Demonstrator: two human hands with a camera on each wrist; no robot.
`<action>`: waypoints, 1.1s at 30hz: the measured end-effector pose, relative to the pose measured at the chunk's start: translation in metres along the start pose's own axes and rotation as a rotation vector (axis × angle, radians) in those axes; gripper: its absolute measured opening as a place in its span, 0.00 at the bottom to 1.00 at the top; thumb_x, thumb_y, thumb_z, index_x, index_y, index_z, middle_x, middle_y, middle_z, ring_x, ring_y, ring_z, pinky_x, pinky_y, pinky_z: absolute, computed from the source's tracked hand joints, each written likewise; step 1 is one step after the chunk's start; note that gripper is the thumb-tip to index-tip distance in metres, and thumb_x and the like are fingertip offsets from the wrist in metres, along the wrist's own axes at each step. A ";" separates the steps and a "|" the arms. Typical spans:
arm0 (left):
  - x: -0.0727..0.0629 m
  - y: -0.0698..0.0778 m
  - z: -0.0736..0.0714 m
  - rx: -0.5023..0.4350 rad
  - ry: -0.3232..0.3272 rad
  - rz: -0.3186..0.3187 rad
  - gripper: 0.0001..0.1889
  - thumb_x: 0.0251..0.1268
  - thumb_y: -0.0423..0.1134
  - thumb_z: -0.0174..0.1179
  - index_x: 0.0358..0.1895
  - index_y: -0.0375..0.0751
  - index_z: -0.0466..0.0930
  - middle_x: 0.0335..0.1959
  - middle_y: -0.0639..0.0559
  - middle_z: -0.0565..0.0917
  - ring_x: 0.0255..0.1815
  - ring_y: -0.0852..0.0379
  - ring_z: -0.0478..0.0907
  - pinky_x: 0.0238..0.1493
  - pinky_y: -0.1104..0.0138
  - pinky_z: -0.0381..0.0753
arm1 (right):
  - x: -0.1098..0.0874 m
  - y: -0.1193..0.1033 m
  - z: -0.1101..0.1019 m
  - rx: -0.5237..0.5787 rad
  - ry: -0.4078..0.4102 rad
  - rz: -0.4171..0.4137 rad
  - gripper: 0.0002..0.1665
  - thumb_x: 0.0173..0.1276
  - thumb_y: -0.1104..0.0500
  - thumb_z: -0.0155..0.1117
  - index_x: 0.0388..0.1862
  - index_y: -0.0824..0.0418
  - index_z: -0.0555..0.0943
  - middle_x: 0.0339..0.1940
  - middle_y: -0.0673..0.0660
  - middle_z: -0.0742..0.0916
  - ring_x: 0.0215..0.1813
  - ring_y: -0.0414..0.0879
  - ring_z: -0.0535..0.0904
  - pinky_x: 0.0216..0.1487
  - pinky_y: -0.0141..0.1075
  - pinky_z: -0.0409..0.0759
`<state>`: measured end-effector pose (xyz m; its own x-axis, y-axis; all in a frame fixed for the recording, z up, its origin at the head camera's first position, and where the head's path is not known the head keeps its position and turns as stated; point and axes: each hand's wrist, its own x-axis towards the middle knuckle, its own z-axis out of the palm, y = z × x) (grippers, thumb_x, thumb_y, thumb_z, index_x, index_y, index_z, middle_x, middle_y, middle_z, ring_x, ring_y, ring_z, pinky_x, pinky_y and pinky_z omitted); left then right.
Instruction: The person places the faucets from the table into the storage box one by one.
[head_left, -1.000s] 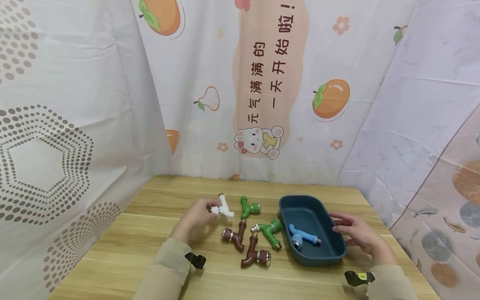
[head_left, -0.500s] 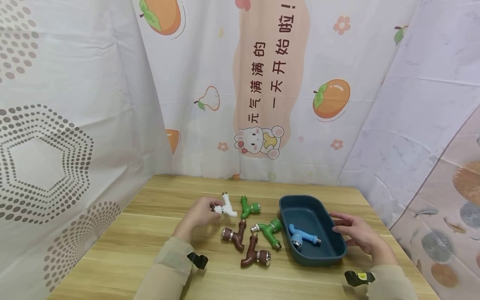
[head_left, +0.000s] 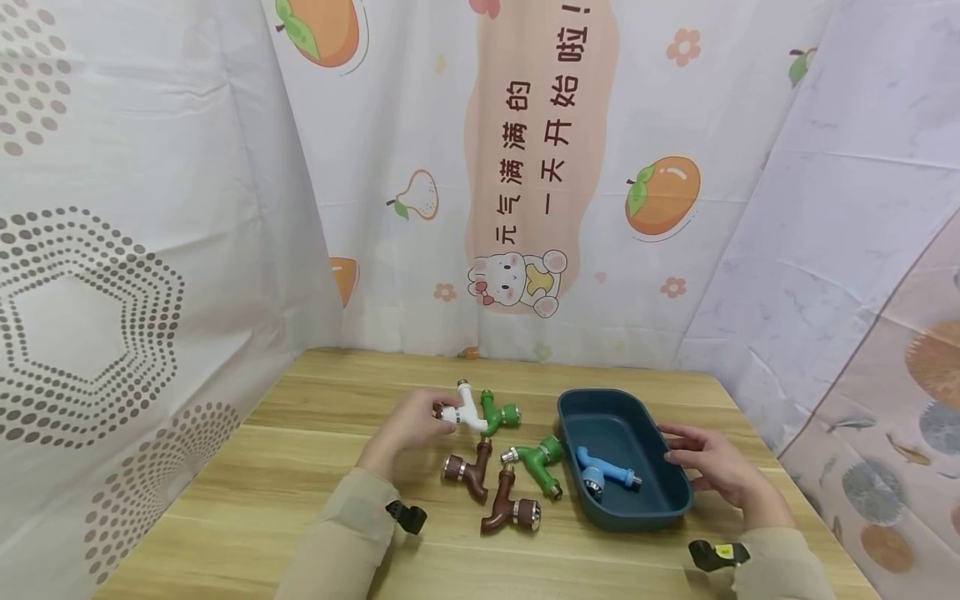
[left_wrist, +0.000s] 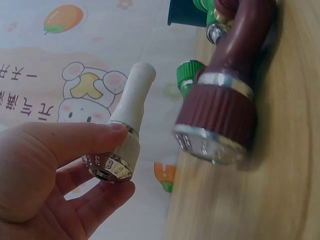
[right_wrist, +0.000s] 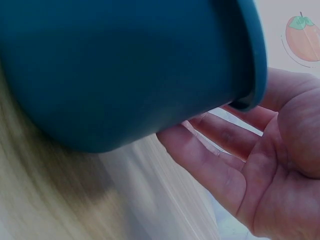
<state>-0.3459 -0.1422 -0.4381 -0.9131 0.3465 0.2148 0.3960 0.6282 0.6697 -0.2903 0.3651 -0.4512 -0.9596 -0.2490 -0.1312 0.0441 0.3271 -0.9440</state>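
Observation:
A white faucet [head_left: 470,413] is in my left hand [head_left: 416,421], which pinches its ribbed knob between thumb and fingers. In the left wrist view the white faucet's [left_wrist: 132,100] chrome cap faces the camera. Just right of it lies a green faucet [head_left: 491,415]. My right hand [head_left: 723,471] holds the right side of a dark blue basin [head_left: 645,523], its thumb at the rim and fingers against the outer wall [right_wrist: 125,100]. Inside the basin lies a light blue faucet [head_left: 607,470].
Two brown faucets, one [head_left: 472,472] left of the other [head_left: 510,508], lie on the wooden table [head_left: 247,467]. A second green faucet [head_left: 538,462] lies close to the basin's left side. Printed curtains [head_left: 420,275] enclose the table's back and sides.
My left hand has moved right with the white faucet, bringing it beside the upper green one. The right hand and the basin have stayed in place.

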 end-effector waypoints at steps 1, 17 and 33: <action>0.001 0.001 0.001 0.000 -0.001 0.010 0.19 0.55 0.30 0.74 0.51 0.47 0.88 0.42 0.56 0.86 0.38 0.58 0.78 0.42 0.61 0.81 | 0.000 0.000 0.000 -0.002 -0.003 -0.002 0.39 0.75 0.62 0.62 0.79 0.71 0.58 0.71 0.78 0.69 0.59 0.58 0.79 0.45 0.55 0.85; 0.015 0.021 0.006 0.022 -0.029 0.057 0.19 0.57 0.30 0.73 0.53 0.45 0.88 0.45 0.54 0.85 0.39 0.58 0.78 0.41 0.63 0.81 | -0.001 -0.001 0.000 -0.001 -0.017 -0.013 0.40 0.75 0.62 0.63 0.79 0.71 0.58 0.73 0.79 0.67 0.62 0.59 0.77 0.46 0.55 0.85; 0.031 0.040 0.015 0.013 -0.084 0.083 0.19 0.58 0.29 0.71 0.54 0.44 0.87 0.44 0.56 0.85 0.38 0.59 0.79 0.39 0.66 0.82 | 0.002 0.002 -0.002 -0.007 -0.009 -0.008 0.39 0.76 0.61 0.62 0.79 0.70 0.58 0.72 0.78 0.69 0.61 0.60 0.78 0.46 0.55 0.85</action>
<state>-0.3564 -0.0958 -0.4149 -0.8661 0.4543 0.2086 0.4714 0.6036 0.6430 -0.2925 0.3672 -0.4531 -0.9572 -0.2601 -0.1268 0.0348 0.3314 -0.9428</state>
